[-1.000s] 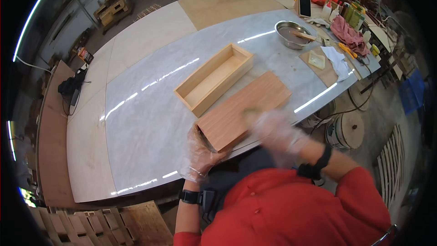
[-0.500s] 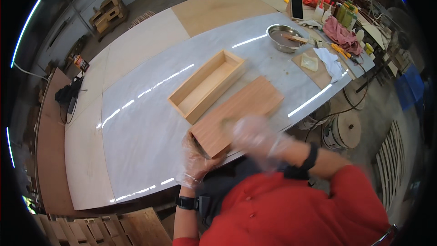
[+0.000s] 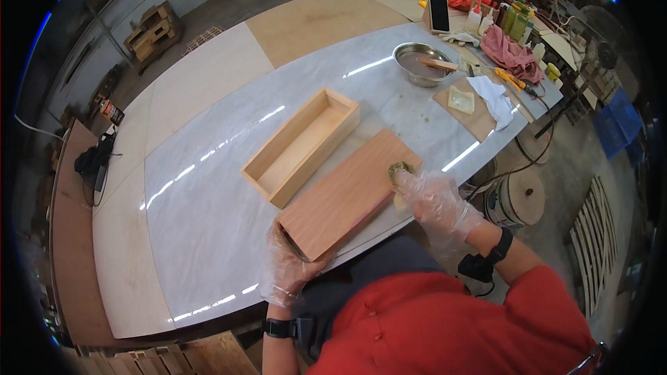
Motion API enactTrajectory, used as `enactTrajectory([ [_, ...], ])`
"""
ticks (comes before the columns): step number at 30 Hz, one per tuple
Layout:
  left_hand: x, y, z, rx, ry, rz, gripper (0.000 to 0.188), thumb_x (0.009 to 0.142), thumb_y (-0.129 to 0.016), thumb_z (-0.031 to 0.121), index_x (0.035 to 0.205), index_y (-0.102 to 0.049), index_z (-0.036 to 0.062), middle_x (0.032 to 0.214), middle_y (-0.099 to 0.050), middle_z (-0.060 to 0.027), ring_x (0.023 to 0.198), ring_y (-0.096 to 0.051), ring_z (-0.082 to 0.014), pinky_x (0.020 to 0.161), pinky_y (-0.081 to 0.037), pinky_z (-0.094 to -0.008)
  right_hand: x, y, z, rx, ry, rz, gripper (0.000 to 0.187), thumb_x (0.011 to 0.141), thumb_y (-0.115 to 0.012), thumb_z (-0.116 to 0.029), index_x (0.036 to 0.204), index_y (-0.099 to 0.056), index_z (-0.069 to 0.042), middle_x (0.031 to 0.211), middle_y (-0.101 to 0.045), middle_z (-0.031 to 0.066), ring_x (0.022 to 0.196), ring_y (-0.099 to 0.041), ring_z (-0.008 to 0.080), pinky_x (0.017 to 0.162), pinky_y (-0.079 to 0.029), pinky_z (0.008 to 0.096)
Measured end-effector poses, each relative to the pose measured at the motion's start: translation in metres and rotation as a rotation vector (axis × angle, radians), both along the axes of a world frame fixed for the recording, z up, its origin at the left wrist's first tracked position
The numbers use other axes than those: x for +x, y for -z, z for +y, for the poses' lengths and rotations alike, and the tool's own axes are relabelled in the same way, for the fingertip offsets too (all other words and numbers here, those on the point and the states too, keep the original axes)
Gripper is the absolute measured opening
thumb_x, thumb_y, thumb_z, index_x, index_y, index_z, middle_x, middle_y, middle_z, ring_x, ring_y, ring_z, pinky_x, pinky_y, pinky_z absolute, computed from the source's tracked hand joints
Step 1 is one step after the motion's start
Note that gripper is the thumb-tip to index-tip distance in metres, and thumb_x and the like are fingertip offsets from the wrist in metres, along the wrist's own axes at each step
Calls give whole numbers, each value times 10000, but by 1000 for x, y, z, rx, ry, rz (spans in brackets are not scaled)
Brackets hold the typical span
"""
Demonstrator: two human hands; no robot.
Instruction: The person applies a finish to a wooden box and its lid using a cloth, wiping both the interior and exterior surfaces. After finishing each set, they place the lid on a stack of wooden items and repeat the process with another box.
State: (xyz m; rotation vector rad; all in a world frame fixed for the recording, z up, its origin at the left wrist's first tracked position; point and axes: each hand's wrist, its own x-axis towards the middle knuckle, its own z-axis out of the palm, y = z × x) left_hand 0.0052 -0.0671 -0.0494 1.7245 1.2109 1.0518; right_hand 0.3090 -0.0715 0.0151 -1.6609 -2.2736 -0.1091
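Observation:
A long wooden box with a flat reddish-brown top (image 3: 351, 191) lies slanting near the table's front edge. My left hand (image 3: 286, 264), in a clear plastic glove, grips its near left end, with the fingers curled around the end and partly hidden. At the far right end, my right hand (image 3: 441, 205), gloved the same way, presses a greenish-brown wad (image 3: 399, 173) against the top by its edge. The wad looks rough and crumpled; I cannot tell its exact material. Just beyond the reddish box sits an open pale wooden box (image 3: 267, 192), its hollow side facing up.
A steel bowl (image 3: 417, 79) with liquid and a wooden-handled tool stands far right. Near it lie a small translucent dish (image 3: 460, 100), a white cloth (image 3: 492, 96), a pink cloth (image 3: 511, 52) and several bottles (image 3: 517, 21). A lidded bucket (image 3: 517, 198) stands below the table's right side.
My right hand has moved from the middle of the reddish top to its far right end, with the wad in it. My left hand keeps its grip. The view has shifted slightly.

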Motion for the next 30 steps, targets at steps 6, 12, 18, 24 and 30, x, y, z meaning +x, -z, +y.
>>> enactTrajectory([
  [6, 9, -10, 2, -44, 56, -26, 988, 543, -905, 245, 1313, -327, 26, 1230, -467, -105, 1168, -486, -227, 1028, -398, -355, 42, 9, 89, -95, 107, -169, 243, 888, -553, -223, 1097, -599, -108, 755, -643, 132, 667, -649, 287, 529, -503, 399],
  [12, 13, -22, -2, 59, -81, -64, 791, 547, -895, 240, 1180, -488, -2, 1115, -585, -118, 1034, -582, -213, 909, -475, -350, 29, -5, 50, -141, 143, 29, 224, 861, -576, -204, 1048, -584, -80, 734, -648, 167, 689, -644, 383, 579, -504, 478],
  [18, 17, -30, 0, 46, -39, -33, 793, 554, -890, 244, 1186, -481, -5, 1121, -582, -125, 1040, -584, -223, 906, -479, -352, 81, 89, 76, -56, -116, 236, 251, 863, -576, -208, 1066, -588, -61, 947, -654, 172, 895, -640, 338, 733, -518, 441],
  [24, 12, -17, 0, 26, -40, 8, 861, 551, -900, 304, 1217, -459, -17, 1142, -563, -144, 1046, -575, -246, 913, -473, -374, -100, 4, 70, -94, -683, 27, 302, 753, -635, -136, 1032, -581, -33, 719, -619, 169, 666, -637, 344, 549, -510, 420],
  [30, -1, -20, -1, 43, -54, 174, 1034, 523, -909, 355, 1315, -352, -7, 1208, -503, -141, 1173, -496, -257, 1042, -393, -391, -75, -26, 13, -293, -836, 8, 215, 815, -579, -128, 1013, -553, -50, 612, -575, 130, 517, -599, 324, 447, -456, 435],
])
